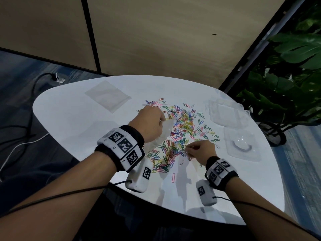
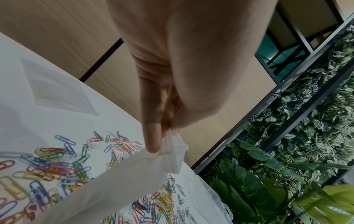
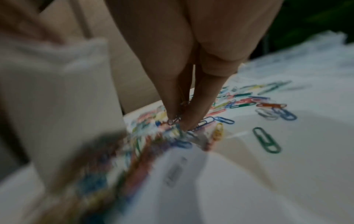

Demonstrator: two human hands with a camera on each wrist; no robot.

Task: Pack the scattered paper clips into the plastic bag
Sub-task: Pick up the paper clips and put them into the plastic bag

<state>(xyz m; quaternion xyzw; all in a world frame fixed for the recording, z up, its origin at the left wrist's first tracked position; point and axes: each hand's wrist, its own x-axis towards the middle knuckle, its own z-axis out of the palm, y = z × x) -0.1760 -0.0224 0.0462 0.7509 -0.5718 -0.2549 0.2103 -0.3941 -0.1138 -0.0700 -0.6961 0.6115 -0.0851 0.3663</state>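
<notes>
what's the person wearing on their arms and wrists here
Both forearms are bare, with no sleeves. The left wrist and the right wrist each carry a black band fitted with white blocks printed with black square markers. A white camera box with one marker hangs below each band, and a thin black cable runs back along each arm.

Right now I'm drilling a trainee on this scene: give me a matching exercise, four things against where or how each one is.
Things:
1. bag
2. spare bag
3. clips
4. clear tray

States:
A. lies flat at the table's far left
B. pinched at its rim by the left hand
C. near the table's right edge
D. scattered mid-table, some pinched by the right hand

Pairs: 1-B, 2-A, 3-D, 4-C
</notes>
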